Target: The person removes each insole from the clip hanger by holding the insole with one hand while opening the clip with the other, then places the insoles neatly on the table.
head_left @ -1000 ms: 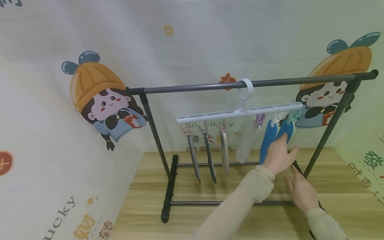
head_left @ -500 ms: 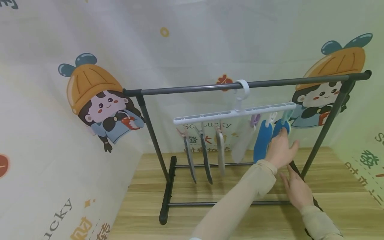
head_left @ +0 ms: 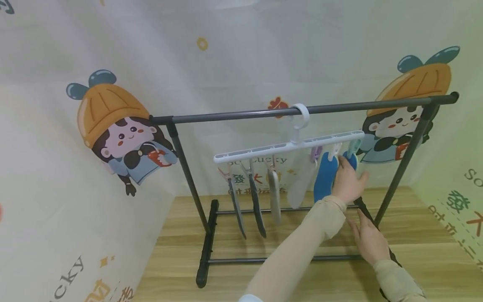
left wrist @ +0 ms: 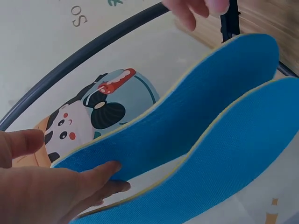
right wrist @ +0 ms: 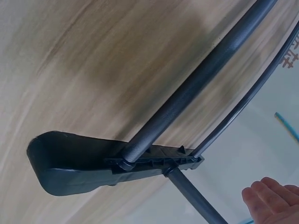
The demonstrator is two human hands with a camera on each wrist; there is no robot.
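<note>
Two blue insoles hang at the right of a white hanger (head_left: 294, 147): the left one (head_left: 325, 178) from a white clip (head_left: 334, 151), the right one (head_left: 353, 161) from a green clip (head_left: 354, 147). My left hand (head_left: 349, 182) reaches up to them, and its fingers cover much of the right one. In the left wrist view, the left hand's extended fingers (left wrist: 105, 177) touch a blue insole (left wrist: 177, 107), thumb apart. Lower down, my right hand (head_left: 371, 239) is held near the rack's right foot, fingers loosely extended, holding nothing.
A dark metal rack (head_left: 234, 116) stands on a wood-patterned surface (head_left: 177, 251) and carries the hanger. Grey insoles (head_left: 256, 205) and a pale one (head_left: 299, 184) hang from other clips. A printed cloth (head_left: 226, 25) covers the walls behind.
The head view has shifted, so the scene sits further left and slightly lower. My left fingertips have moved from the right blue insole's front towards the gap between the blue insoles.
</note>
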